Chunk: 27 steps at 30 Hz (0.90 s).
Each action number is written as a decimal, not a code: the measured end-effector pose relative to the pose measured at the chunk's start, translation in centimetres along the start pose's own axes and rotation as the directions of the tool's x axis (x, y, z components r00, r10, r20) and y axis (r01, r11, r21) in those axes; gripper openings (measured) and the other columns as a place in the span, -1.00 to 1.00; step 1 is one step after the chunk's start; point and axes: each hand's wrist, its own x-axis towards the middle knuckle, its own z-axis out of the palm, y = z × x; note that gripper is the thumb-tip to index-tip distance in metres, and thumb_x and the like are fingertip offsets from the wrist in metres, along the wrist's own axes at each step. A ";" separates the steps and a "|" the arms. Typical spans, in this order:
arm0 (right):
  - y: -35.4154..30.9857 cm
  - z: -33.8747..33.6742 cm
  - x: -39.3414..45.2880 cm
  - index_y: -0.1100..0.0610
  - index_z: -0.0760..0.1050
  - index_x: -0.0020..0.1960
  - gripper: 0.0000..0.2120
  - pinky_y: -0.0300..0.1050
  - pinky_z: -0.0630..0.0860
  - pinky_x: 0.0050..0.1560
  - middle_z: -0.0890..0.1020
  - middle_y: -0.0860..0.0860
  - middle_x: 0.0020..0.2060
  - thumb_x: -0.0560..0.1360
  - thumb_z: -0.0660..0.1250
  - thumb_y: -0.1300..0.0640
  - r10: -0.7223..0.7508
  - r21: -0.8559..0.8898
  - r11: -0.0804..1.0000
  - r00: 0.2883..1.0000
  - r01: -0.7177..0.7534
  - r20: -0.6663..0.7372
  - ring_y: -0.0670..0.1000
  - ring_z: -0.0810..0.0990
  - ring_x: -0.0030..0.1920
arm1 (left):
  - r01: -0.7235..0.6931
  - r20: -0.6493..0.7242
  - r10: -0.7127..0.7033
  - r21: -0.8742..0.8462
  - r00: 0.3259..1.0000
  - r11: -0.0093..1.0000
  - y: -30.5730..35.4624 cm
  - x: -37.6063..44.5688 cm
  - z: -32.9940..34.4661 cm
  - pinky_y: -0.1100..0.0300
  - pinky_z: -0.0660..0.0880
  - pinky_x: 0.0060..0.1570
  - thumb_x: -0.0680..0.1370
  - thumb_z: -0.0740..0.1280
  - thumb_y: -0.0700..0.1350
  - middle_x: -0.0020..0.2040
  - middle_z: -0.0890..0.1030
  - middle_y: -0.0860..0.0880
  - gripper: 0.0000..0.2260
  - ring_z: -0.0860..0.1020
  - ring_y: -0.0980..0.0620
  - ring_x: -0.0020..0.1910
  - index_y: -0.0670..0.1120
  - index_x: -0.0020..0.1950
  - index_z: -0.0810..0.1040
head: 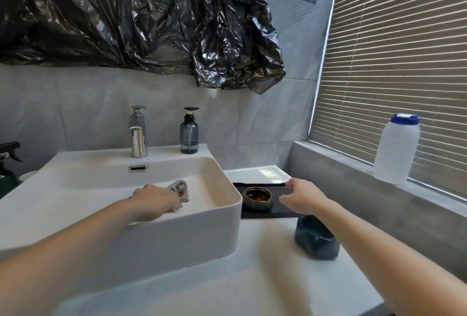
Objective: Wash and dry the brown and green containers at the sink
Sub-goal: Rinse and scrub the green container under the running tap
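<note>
A cloth (180, 190) is gripped in the sink (228, 212) by the left hand (158, 199). The right hand (302, 195), loosely open, hovers at three o'clock of the brown bowl (257, 198); grasping it seems next.

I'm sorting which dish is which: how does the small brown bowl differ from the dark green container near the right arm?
The brown bowl sits on the black tray beside the sink; the green container stands on the bare counter, nearer the camera. The brown bowl is low, rounded and glossy amber inside; the green container looks taller, bulkier and teal all over. The right hand hovers beside the brown bowl, while the green container lies under the forearm. Neither is held.
</note>
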 end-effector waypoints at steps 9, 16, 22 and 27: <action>5.4 -0.8 -5.8 -0.08 0.12 0.63 0.22 -0.02 0.47 0.37 0.34 -0.02 0.49 0.14 0.53 -0.49 0.151 -0.189 0.977 0.943 -0.097 0.297 0.09 0.42 0.44 | -0.026 0.069 0.021 0.062 0.997 0.998 2.4 5.2 1.0 0.20 0.43 0.10 0.74 0.18 -0.08 0.42 0.56 -0.13 -0.68 0.54 -0.13 0.30 -0.18 0.38 0.57; 6.5 1.3 -5.6 -0.05 0.12 0.62 0.21 -0.09 0.54 0.22 0.37 -0.03 0.37 0.11 0.58 -0.34 0.135 -0.049 0.991 0.977 -0.129 0.163 0.05 0.48 0.32 | -0.189 -0.103 0.159 -0.535 0.982 0.823 7.1 6.4 0.6 0.20 0.44 -0.18 0.52 0.28 -0.36 -0.14 0.66 0.01 -0.75 0.57 -0.08 -0.07 -0.06 -0.16 0.64; 5.8 2.0 -5.1 -0.07 0.31 0.48 0.06 -0.15 0.56 0.09 0.42 -0.08 0.18 0.05 0.59 -0.29 0.086 0.031 0.995 0.989 -0.090 0.118 -0.01 0.51 0.15 | -0.124 0.095 0.160 -0.307 0.982 0.944 6.4 5.2 1.0 0.13 0.47 0.01 0.42 0.28 -0.21 0.00 0.64 -0.07 -0.84 0.52 -0.04 -0.05 -0.10 -0.16 0.67; 2.4 0.0 -5.4 -0.10 0.38 0.40 -0.07 -0.27 0.51 -0.13 0.48 -0.09 0.16 0.09 0.63 -0.20 -0.017 0.123 0.992 0.997 0.008 0.073 -0.05 0.53 0.11 | -0.146 0.011 0.155 -0.286 0.988 0.947 4.8 4.1 -1.8 0.11 0.47 0.31 0.58 0.34 -0.03 0.23 0.56 0.06 -0.71 0.53 -0.07 0.28 0.07 0.28 0.66</action>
